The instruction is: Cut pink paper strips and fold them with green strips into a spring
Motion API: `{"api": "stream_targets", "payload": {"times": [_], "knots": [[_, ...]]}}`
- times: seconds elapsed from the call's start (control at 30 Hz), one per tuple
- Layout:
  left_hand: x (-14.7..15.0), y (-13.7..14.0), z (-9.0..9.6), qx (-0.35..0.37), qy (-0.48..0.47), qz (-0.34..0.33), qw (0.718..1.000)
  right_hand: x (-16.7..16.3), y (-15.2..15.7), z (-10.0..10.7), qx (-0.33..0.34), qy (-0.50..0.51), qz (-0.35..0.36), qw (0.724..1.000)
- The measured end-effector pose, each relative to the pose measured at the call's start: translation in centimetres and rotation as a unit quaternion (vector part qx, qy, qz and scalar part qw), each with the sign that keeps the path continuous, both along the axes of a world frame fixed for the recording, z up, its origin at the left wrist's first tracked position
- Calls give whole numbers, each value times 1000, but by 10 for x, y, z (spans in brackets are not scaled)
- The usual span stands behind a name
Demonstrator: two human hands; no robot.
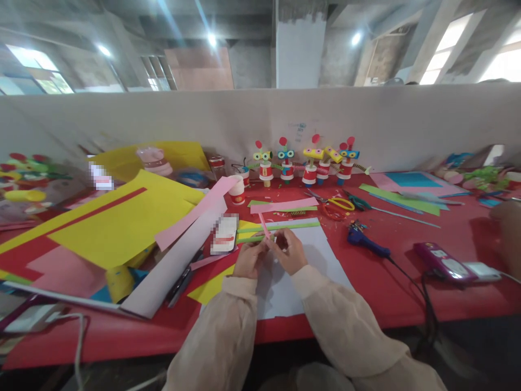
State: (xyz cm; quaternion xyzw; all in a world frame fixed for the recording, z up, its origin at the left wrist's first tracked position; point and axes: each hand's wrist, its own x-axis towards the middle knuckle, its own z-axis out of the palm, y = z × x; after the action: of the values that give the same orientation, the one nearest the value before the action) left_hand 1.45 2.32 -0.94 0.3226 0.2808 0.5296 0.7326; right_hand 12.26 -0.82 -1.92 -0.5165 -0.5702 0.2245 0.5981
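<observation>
Both hands meet over a white paper sheet [321,271] at the middle of the red table. My left hand [250,258] is closed, its fingertips pinching a narrow pink paper strip [264,224]. From the other side my right hand [291,251] also pinches the strip, close to the left fingertips. One end of the strip sticks up and away from me; the rest is hidden by the fingers. Green paper strips [299,224] lie just beyond the hands. A white card or phone-like object [224,233], partly blurred out, lies left of them.
Paper-cup figures [287,171] stand along the white partition. Scissors [341,203] and pliers [356,201] lie ahead to the right, with a blue glue gun [366,241] and a purple power strip [443,263] nearer. Large yellow paper [122,217] and a rolled sheet [179,260] cover the left.
</observation>
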Motion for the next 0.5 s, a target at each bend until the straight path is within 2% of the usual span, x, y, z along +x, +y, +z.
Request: {"api": "stream_targets", "payload": {"times": [0.23, 0.5], "knots": [[0, -2, 1, -7, 3, -19, 1000, 3, -4, 0, 11, -131, -9, 991], [1, -4, 5, -5, 10, -25, 1000, 6, -1, -1, 9, -138, 24, 990]]}}
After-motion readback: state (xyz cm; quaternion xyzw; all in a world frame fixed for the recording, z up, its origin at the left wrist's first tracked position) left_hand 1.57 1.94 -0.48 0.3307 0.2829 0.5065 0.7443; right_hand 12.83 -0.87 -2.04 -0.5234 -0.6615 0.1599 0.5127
